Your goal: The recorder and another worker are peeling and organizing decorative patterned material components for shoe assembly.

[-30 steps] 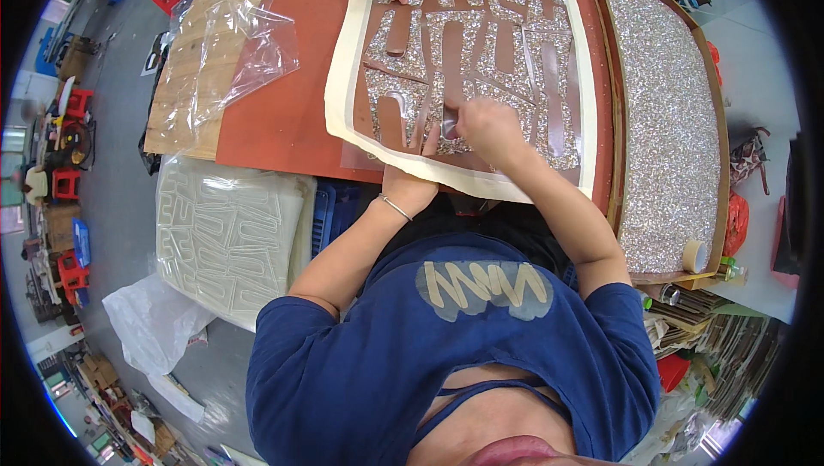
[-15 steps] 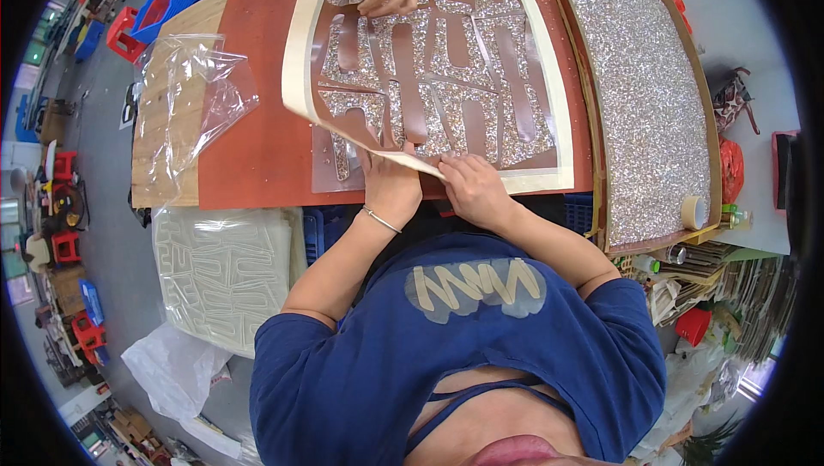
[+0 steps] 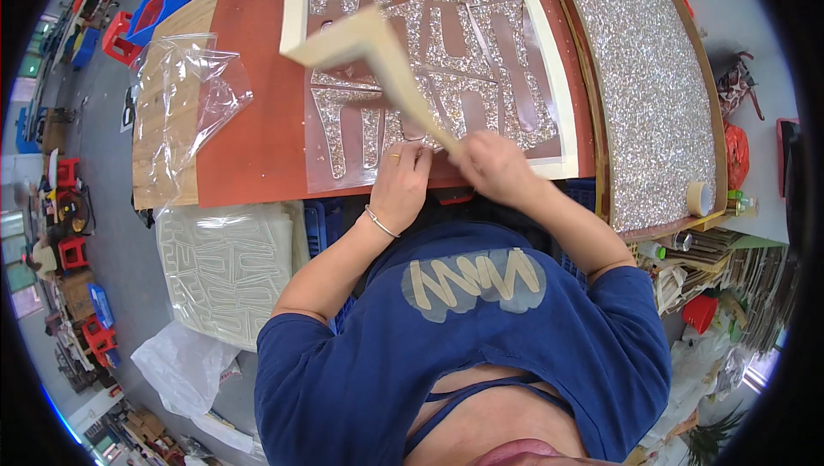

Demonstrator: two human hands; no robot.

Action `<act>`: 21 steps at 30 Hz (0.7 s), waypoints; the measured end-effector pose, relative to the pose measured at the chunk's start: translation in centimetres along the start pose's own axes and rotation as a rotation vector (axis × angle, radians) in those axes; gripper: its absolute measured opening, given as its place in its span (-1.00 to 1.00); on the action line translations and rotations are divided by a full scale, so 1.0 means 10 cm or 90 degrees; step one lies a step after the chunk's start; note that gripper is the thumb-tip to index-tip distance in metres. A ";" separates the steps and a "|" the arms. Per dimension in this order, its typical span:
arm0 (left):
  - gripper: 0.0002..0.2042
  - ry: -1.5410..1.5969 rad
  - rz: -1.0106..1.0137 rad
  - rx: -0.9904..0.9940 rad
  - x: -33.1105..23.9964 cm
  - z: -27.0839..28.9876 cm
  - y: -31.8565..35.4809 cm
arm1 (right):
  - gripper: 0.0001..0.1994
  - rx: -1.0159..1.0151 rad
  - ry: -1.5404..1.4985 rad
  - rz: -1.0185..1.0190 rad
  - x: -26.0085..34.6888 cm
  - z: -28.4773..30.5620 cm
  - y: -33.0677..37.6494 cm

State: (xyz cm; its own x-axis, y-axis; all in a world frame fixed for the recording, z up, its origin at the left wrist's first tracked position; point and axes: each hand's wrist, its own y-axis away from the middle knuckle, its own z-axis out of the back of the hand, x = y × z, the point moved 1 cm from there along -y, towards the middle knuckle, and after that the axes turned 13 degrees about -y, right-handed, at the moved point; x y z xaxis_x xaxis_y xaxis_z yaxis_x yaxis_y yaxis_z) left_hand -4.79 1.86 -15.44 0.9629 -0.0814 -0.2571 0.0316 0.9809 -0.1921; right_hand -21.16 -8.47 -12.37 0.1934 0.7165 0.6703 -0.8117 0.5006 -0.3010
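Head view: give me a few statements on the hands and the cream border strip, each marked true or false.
1. The right hand grips the cream border strip, which is lifted off the glitter sheet. True.
2. The left hand is raised clear of the sheet. False: it presses down on the sheet's near edge.
3. A roll of tape sits at the right edge of the glitter board. True.
4. The clear plastic bag covers the glitter sheet. False: it lies apart, to the sheet's left.
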 end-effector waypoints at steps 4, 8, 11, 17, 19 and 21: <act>-0.70 0.013 -0.125 -0.130 -0.10 -0.05 0.01 | -0.73 -0.071 0.120 0.098 0.05 -0.09 0.30; -0.62 0.119 -0.109 -0.016 -0.49 -0.17 0.04 | -0.72 -0.062 0.122 0.083 -0.19 -0.08 0.48; -0.39 -0.063 -0.128 0.006 -0.62 -0.21 0.07 | -0.81 -0.056 0.104 0.029 -0.22 0.03 0.36; -0.37 -0.183 -0.144 0.027 -0.61 -0.32 0.12 | -0.96 -0.204 0.252 -0.008 -0.35 0.96 -0.46; -0.37 -0.192 -0.140 0.019 -0.61 -0.28 0.13 | -0.95 -0.244 0.228 0.025 -0.38 1.30 -0.78; -0.43 -0.060 -0.116 0.049 -0.58 -0.21 0.11 | -0.95 -0.146 0.106 0.008 -0.18 1.45 -0.89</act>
State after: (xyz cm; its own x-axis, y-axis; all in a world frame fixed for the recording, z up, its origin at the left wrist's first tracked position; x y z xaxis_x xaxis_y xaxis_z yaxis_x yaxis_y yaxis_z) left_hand -10.86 3.00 -16.13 0.9601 -0.2452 -0.1346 0.2243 0.9624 -0.1532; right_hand -22.24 -21.28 -1.03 0.2879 0.7838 0.5502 -0.6726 0.5745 -0.4665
